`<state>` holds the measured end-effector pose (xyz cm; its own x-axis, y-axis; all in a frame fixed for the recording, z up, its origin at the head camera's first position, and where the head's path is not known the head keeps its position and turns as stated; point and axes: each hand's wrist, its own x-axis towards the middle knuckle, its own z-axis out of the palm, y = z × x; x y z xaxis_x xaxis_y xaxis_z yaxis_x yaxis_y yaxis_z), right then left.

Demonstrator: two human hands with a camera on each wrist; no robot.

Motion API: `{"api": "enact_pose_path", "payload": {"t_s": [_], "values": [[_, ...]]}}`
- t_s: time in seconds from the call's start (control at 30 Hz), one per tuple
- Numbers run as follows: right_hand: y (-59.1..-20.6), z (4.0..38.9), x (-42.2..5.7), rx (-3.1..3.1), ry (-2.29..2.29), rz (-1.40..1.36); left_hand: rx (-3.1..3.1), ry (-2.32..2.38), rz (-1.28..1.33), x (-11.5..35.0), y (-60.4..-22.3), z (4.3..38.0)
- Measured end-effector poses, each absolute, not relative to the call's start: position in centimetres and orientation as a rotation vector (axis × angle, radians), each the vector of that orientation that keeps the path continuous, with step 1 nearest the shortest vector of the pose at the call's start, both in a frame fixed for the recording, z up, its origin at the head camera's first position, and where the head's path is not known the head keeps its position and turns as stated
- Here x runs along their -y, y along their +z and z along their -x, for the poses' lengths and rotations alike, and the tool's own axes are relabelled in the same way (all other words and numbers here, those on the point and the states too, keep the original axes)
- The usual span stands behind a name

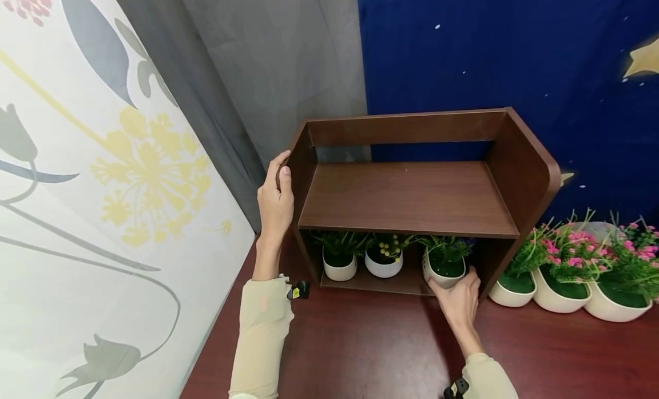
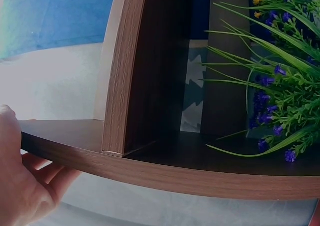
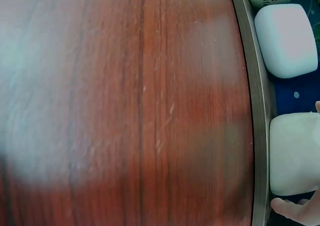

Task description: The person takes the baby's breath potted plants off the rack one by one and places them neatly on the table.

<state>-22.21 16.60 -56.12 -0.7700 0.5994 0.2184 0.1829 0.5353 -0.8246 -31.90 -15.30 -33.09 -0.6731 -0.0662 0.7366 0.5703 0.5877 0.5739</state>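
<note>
My left hand grips the left side panel of a brown wooden two-tier shelf, thumb on the near side. In the left wrist view its fingers curl under the panel's edge. At the lower right, my right hand holds a potted plant with small purple flowers by its white pot, which stands in the shelf's lower level. The right wrist view has fingertips on both sides of that white pot. Left of it stand a yellow-flowered potted plant and a green potted plant.
Right of the shelf, several pink-flowered potted plants in white pots stand close together on the reddish-brown table. A floral-patterned white panel rises on the left. Grey and blue cloth hangs behind the shelf.
</note>
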Motion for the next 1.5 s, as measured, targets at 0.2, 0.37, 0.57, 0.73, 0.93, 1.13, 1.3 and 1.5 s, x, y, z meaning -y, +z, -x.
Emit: {"api": "enact_pose_path", "payload": {"t_s": [0.2, 0.37, 0.57, 0.73, 0.93, 1.13, 1.3, 1.5], "values": [[-56.2, 22.8, -16.6, 2.276, 1.147, 0.662, 2.069, -1.092, 0.408, 15.1, -33.1, 31.8], [-56.0, 22.4, -16.5, 2.28, 1.167, 0.645, 2.07, -1.094, 0.408, 15.2, -33.1, 31.8], [-55.6, 21.3, -16.2, 2.29, 1.195, 0.598, 2.072, -1.094, 0.414, 15.2, -33.0, 31.9], [-55.4, 20.3, -16.2, 2.301, 1.205, 0.568, 2.073, -1.09, 0.415, 15.3, -33.0, 32.0], [-55.0, 18.2, -16.0, 2.322, 1.24, 0.523, 2.072, -1.088, 0.416, 15.5, -33.0, 31.9], [-54.6, 16.3, -16.0, 2.329, 1.253, 0.496, 2.066, -1.091, 0.41, 15.5, -33.0, 31.9], [-54.3, 14.8, -15.9, 2.325, 1.215, 0.493, 2.068, -1.101, 0.415, 15.4, -33.0, 31.8], [-54.1, 13.3, -15.8, 2.353, 1.179, 0.513, 2.063, -1.102, 0.424, 15.5, -33.0, 31.8]]}}
